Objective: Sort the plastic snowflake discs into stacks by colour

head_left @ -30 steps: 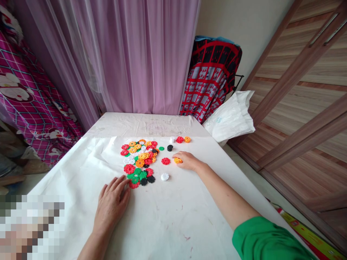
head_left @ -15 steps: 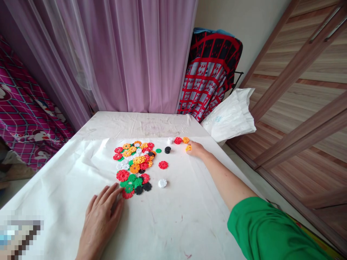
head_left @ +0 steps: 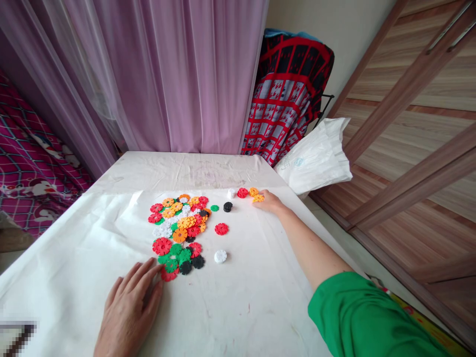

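My right hand [head_left: 268, 201] pinches a yellow-orange notched disc [head_left: 258, 198] close to the orange stack [head_left: 253, 191] at the back. Beside that stack are a red stack [head_left: 242, 193] and a white stack [head_left: 231, 193]. A black stack [head_left: 228, 207] and a green disc [head_left: 214, 208] lie left of my right hand. Nearer me are a red disc [head_left: 221, 229] and a white stack [head_left: 220, 256]. My left hand [head_left: 132, 302] rests on the cloth, fingers apart, its fingertips beside a mixed-colour pile of discs [head_left: 180, 234].
The discs lie on a table covered with white cloth [head_left: 253, 307]. A white bag [head_left: 316, 161] hangs at the back right corner. Purple curtains [head_left: 186, 74] are behind, and a wooden cabinet [head_left: 412, 139] stands on the right.
The view has shifted slightly, moving the pile and my left hand left and down in the picture. My right hand and its disc are now closer to the orange stack.
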{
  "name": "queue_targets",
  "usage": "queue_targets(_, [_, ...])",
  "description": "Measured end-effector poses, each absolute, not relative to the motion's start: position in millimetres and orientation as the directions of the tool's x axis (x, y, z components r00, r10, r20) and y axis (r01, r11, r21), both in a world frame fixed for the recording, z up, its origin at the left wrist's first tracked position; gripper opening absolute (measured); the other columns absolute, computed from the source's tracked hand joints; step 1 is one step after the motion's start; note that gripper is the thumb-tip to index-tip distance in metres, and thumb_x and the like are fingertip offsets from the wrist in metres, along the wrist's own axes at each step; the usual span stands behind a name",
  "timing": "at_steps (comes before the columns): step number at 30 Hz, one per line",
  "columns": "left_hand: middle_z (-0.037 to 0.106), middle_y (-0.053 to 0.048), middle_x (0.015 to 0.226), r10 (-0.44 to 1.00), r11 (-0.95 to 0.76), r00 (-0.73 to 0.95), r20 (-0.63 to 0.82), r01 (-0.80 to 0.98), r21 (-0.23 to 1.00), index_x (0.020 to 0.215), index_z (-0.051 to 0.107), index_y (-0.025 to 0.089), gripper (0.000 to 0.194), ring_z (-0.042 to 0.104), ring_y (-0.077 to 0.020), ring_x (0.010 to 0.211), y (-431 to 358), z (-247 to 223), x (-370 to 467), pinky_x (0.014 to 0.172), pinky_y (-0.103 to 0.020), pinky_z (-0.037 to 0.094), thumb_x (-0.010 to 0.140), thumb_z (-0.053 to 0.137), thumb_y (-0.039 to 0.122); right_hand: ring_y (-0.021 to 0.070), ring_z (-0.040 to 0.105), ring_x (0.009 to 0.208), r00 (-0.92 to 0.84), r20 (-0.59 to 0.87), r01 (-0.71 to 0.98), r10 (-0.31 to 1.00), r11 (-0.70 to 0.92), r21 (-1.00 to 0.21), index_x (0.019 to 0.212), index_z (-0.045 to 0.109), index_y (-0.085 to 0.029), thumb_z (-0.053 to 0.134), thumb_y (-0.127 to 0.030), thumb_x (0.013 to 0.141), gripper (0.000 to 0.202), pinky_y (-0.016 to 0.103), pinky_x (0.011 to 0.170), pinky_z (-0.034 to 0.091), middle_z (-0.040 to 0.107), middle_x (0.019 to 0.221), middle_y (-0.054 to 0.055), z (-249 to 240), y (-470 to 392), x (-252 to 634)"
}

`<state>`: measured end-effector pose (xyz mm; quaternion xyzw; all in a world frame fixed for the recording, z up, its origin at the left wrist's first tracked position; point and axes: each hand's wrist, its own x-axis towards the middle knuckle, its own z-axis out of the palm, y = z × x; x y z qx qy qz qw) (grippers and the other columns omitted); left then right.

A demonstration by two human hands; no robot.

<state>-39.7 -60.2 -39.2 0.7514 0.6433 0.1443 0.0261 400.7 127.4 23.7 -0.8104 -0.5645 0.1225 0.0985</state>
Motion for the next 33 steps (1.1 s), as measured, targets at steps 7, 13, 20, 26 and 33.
queue_targets(7, [0.060, -0.001, 0.141, 0.973, -0.161, 0.113, 0.203, 0.957, 0.240, 0.125, 0.065, 0.033, 0.045, 0.049, -0.0258, 0.135, -60.8, -37.7, -37.0, 0.111, -0.049, 0.037, 0.092, 0.038, 0.046, 0.0259, 0.064, 0.111, 0.455, -0.037, 0.852, 0.890, -0.447, -0.274, 0.127, 0.056, -0.016, 0.058, -0.060, 0.083, 0.062, 0.027, 0.084, 0.047, 0.068, 0.120, 0.015, 18.8, 109.1, 387.6])
queue_targets(13, [0.060, 0.000, 0.140, 0.974, -0.161, 0.115, 0.194, 0.958, 0.238, 0.124, 0.066, 0.034, 0.044, 0.050, -0.0269, 0.135, -58.9, -39.1, -41.4, 0.111, -0.049, 0.038, 0.089, 0.042, 0.047, 0.0266, 0.065, 0.110, 0.463, -0.055, 0.860, 0.884, -0.464, -0.214, 0.120, 0.061, -0.014, 0.049, -0.048, 0.091, 0.046, 0.029, 0.085, 0.047, 0.067, 0.119, 0.018, 19.4, 119.3, 375.9])
queue_targets(20, [0.058, 0.001, 0.143, 0.977, -0.164, 0.127, 0.170, 0.960, 0.226, 0.128, 0.063, 0.036, 0.044, 0.048, -0.0269, 0.136, -57.3, -42.6, -45.4, 0.112, -0.048, 0.038, 0.089, 0.044, 0.046, 0.0272, 0.066, 0.107, 0.454, -0.064, 0.860, 0.889, -0.456, -0.229, 0.119, 0.061, -0.018, 0.054, -0.045, 0.088, 0.042, 0.029, 0.081, 0.048, 0.071, 0.113, 0.015, 19.2, 121.7, 382.5])
queue_targets(26, [0.060, -0.002, 0.141, 0.974, -0.153, 0.104, 0.202, 0.958, 0.244, 0.124, 0.066, 0.032, 0.045, 0.049, -0.0284, 0.135, -59.5, -36.2, -37.3, 0.111, -0.051, 0.038, 0.090, 0.039, 0.046, 0.0292, 0.063, 0.111, 0.518, -0.011, 0.826, 0.856, -0.503, -0.255, 0.122, 0.061, -0.019, 0.065, -0.052, 0.077, 0.056, 0.033, 0.085, 0.049, 0.064, 0.121, 0.016, 11.7, 106.7, 382.1])
queue_targets(33, [0.062, -0.003, 0.138, 0.969, -0.151, 0.089, 0.230, 0.953, 0.264, 0.122, 0.066, 0.030, 0.047, 0.051, -0.0280, 0.133, -62.8, -30.6, -32.1, 0.112, -0.052, 0.036, 0.092, 0.034, 0.046, 0.0311, 0.059, 0.115, 0.511, 0.047, 0.845, 0.858, -0.492, -0.209, 0.114, 0.068, -0.016, 0.057, -0.050, 0.084, 0.047, 0.037, 0.093, 0.046, 0.062, 0.121, 0.018, 4.4, 103.9, 377.8])
